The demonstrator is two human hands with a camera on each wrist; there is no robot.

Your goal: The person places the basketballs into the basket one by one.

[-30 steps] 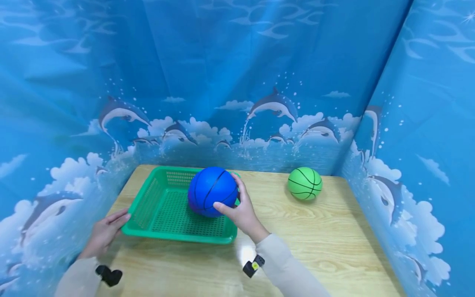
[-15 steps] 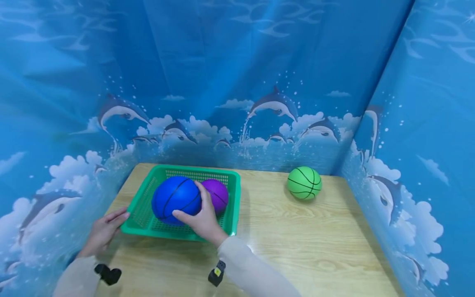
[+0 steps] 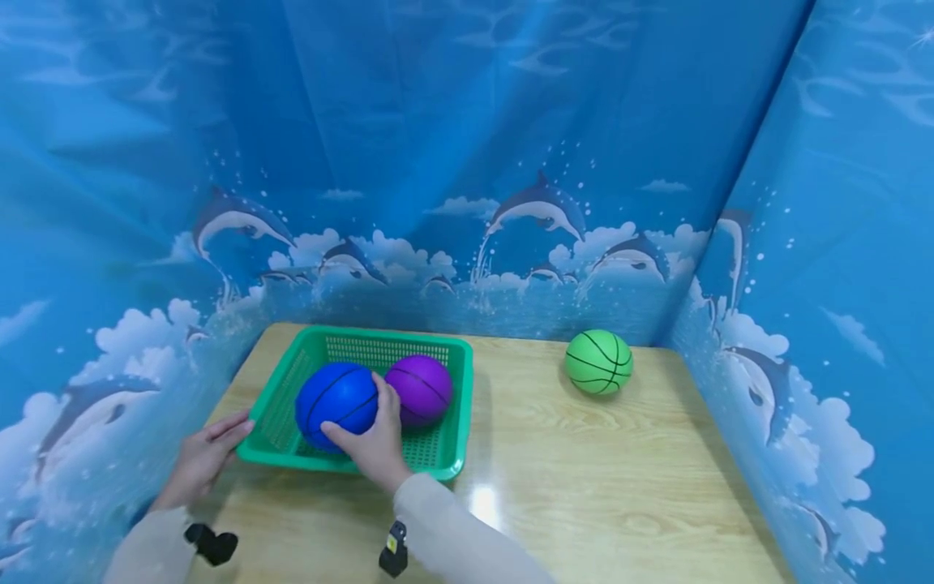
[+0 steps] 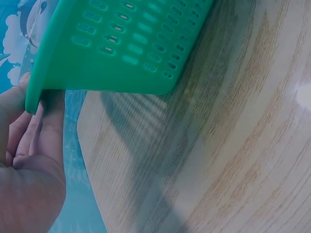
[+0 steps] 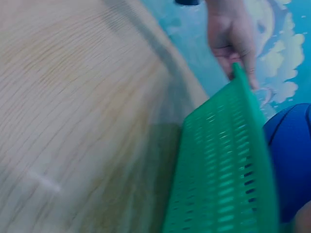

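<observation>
A blue ball with black basketball lines (image 3: 334, 403) sits low in the left part of a green plastic basket (image 3: 461, 422). My right hand (image 3: 378, 444) grips it from the right side, thumb in front and fingers behind; some fingers are hidden. Beside it in the basket lies a purple ball (image 3: 420, 391). My left hand (image 3: 200, 458) pinches the basket's rim at the near left corner. In the left wrist view the thumb lies over the rim (image 4: 36, 90) and the fingers under it.
A green ball (image 3: 599, 362) rests on the wooden table (image 3: 584, 470) towards the back right. Blue curtains (image 3: 452, 162) with dolphin prints stand behind the table and along both sides.
My right hand has carried the blue ball leftwards and down into the basket's left part, uncovering the purple ball. The left hand stays on the rim.
</observation>
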